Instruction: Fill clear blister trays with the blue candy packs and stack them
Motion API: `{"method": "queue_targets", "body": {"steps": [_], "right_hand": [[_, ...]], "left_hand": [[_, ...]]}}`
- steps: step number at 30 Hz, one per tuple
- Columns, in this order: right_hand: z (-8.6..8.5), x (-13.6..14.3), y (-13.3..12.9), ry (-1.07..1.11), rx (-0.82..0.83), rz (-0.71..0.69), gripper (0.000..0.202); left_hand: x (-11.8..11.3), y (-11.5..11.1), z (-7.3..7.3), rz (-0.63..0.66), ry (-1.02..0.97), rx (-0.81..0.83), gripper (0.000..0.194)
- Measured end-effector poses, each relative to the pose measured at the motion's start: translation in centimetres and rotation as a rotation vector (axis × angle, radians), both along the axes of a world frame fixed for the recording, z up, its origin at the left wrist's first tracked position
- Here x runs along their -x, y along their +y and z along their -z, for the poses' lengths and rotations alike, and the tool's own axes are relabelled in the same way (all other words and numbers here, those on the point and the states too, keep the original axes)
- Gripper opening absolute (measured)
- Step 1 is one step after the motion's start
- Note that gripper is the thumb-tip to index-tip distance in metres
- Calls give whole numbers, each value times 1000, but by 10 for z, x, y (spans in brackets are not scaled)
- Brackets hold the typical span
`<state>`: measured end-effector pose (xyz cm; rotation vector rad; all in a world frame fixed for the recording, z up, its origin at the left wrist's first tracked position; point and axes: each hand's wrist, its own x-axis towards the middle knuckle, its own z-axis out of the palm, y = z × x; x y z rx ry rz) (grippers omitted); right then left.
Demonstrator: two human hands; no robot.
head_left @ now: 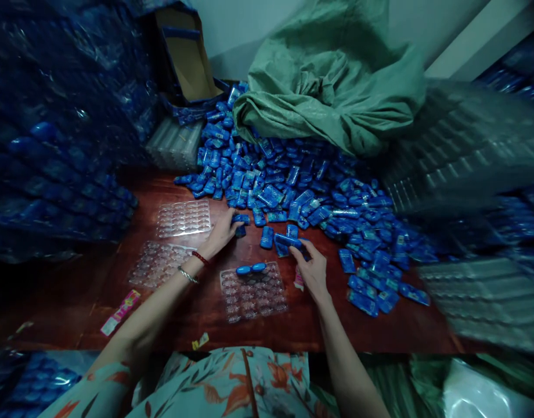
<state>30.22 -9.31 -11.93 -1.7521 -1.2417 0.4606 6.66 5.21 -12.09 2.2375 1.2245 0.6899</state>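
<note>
My left hand (223, 231) is closed on a small blue packet (241, 219) at the near edge of a large heap of blue packets (271, 194). In my right hand (311, 266), thumb and fingers pinch another blue packet (288, 240), just above a few loose ones on the table. Between my forearms lies a clear plastic tray (255, 299) with rows of moulded hollows. Two glossy blue oval pieces (251, 268) sit in its far row. A pink wrapper (299, 278) lies partly hidden beside my right hand.
More clear trays (184, 218) lie to the left on the red-brown table (171, 316). A pink strip (120, 313) is near its front edge. Green cloth sacking (336, 98) rests behind the heap. Stacked trays (480, 296) stand right, and filled blue stacks (53, 174) rise left.
</note>
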Motion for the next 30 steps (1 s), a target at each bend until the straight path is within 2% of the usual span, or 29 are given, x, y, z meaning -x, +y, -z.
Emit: {"method": "queue_targets", "body": {"steps": [2,4,8,10,12,15,17,19,22,24,27,30], "right_hand": [[-3,-3,-17,84,4,22,34],[-4,-2,-35,182,10,24,33],[-1,11,-58,444,45,65,34],[3,20,-61,548,41,100,34],[7,30,-62,616,39,122,37],[15,41,-65,683,74,108,44],[19,47,-71,709,107,82,44],[22,52,-78,706,125,61,40],[21,58,-87,590,88,41,32],[16,62,-87,431,33,-20,24],[8,66,-80,189,-83,-187,14],[5,63,-70,-5,-175,-364,25]], "left_hand": [[-4,-1,-5,-43,74,-78,20],[-12,-6,-12,12,177,-169,21],[-38,-16,-17,460,357,-259,33],[-51,-19,-15,572,408,-238,50],[-60,-19,-13,587,460,-193,60],[-64,-16,-11,595,492,-149,50],[-60,-15,-9,586,443,-131,44],[-49,-15,-9,549,313,-80,41],[-17,-23,-13,455,107,-9,39],[11,-36,-21,292,-18,-23,35],[54,-66,-33,-41,-164,-96,26],[81,-106,-35,-283,-238,-144,23]]}}
